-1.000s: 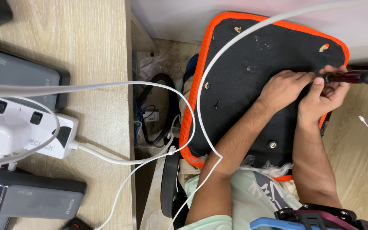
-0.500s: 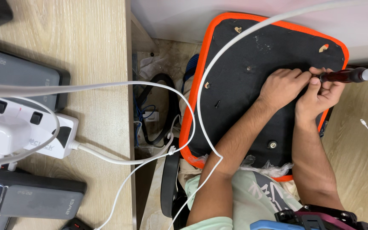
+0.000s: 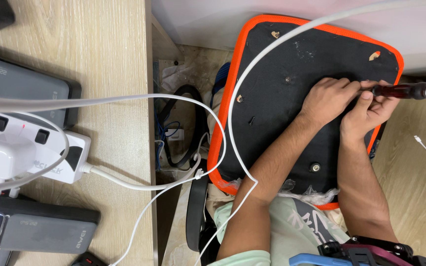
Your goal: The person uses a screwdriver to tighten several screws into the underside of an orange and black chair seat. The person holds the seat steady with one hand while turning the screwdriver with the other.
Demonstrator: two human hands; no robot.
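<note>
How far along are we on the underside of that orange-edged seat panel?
Looks done: one bolt sits in the seat panel near its lower edge. In hand: the right hand grips the dark red screwdriver while the left hand steadies its tip near the panel's right side. Left: a loose black screw lies on the panel, and holes near the upper edge look empty.

A seat panel (image 3: 282, 113) rests on the person's lap, right of a desk (image 3: 104, 59). Both hands meet at its far right: the left hand (image 3: 327, 98) just left of the right hand (image 3: 368, 111), which holds a screwdriver (image 3: 404, 90). A power strip (image 3: 30, 152) lies on the desk's left, cables (image 3: 173, 182) trailing right across the panel.
</note>
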